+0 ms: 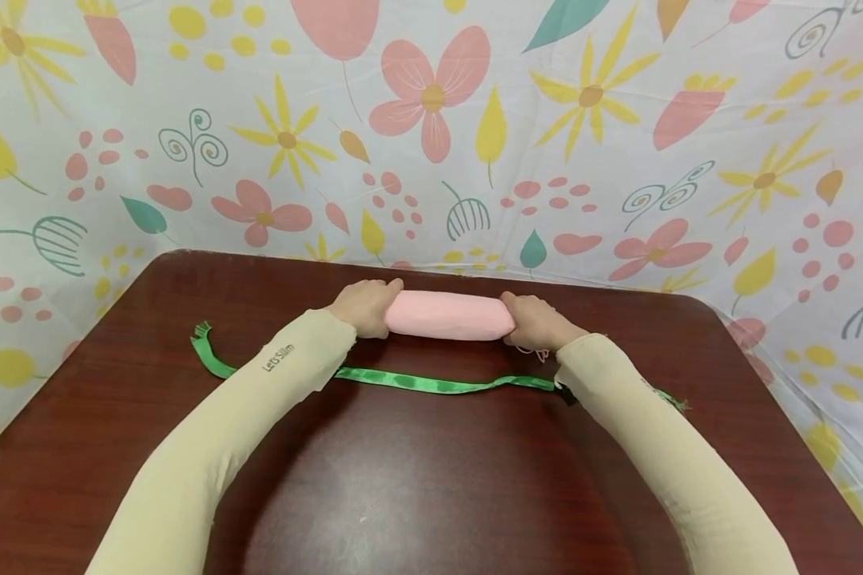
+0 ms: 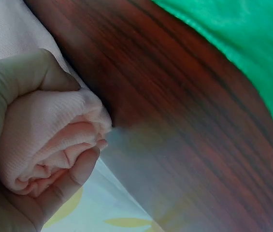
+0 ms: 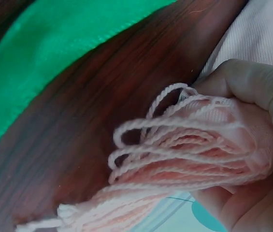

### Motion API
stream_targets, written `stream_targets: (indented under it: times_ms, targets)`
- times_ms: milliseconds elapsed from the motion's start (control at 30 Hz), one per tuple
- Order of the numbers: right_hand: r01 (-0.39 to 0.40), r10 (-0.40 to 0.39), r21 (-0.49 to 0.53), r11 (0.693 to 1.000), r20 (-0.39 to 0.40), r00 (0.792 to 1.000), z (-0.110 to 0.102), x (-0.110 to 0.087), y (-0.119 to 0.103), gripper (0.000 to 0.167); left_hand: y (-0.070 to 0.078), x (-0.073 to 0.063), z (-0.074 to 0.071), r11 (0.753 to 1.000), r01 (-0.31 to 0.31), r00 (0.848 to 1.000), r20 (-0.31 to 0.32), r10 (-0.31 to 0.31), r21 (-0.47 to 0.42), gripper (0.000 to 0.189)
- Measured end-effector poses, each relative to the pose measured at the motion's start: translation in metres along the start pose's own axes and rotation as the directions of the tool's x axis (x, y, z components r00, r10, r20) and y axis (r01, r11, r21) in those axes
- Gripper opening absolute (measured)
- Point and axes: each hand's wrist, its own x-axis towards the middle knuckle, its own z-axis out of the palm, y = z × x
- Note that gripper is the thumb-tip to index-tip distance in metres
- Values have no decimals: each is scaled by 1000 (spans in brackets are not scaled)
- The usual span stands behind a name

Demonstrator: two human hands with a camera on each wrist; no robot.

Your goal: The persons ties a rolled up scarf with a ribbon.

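- Nearest: two pale cream sleeves, left sleeve (image 1: 248,415) and right sleeve (image 1: 662,447), reaching forward from the lower edge of the head view; dark lettering on the left one.
- Dark red-brown, wood-grained table (image 1: 417,471) beneath; a pale sheen on its near part.
- Green strip (image 1: 417,386) lies crosswise on the table, nearer than the roll and apart from it; darker patches along it, fringed ends. Both forearms hide parts of it.
- Small black item (image 1: 566,394) at the right cuff, partly covered; identity cannot be told.
- Pink roll (image 1: 449,315) of ribbed cloth, level, held crosswise over the far part of the table — whether it touches the tabletop cannot be told.
- Left hand (image 1: 363,308) grips the roll's left end, thumb on one side, fingers on the other; coiled layers show in the left wrist view.
- Right hand (image 1: 539,321) grips the right end likewise; looped, twisted pink cords (image 3: 175,154) spill out there.
- Farthest: white backdrop (image 1: 316,216), printed with flowers and leaves — pink, yellow, teal.
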Motion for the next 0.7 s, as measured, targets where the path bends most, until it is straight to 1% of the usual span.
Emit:
stream_targets:
  times_ms: [67, 233, 367, 467, 600, 700]
  targets:
    - [10, -10, 4, 1000, -15, 1000, -1, -1, 0, 37, 0, -1, -2, 1000, 0, 1000, 2, 0, -1, 53]
    - [65, -67, -30, 997, -90, 994, -9, -5, 1, 35, 1, -2, -10, 1000, -1, 1000, -18, 1, 6, 51]
    - [77, -81, -39, 996, -117, 990, -15, -8, -1, 35, 2, -3, -16, 1000, -6, 999, -36, 7, 13, 50]
    - [81, -85, -38, 996, -129, 988, -17, -11, -2, 35, 3, -5, -18, 1000, -4, 999, -46, 4, 11, 54]
    - [97, -104, -49, 994, -159, 982, -18, -17, -4, 36, 5, -8, -20, 1000, -10, 997, -81, 11, 7, 57]
    - [98, -107, -55, 994, -184, 977, -20, -22, -6, 36, 6, -11, -21, 999, -29, 993, -113, 30, 13, 55]
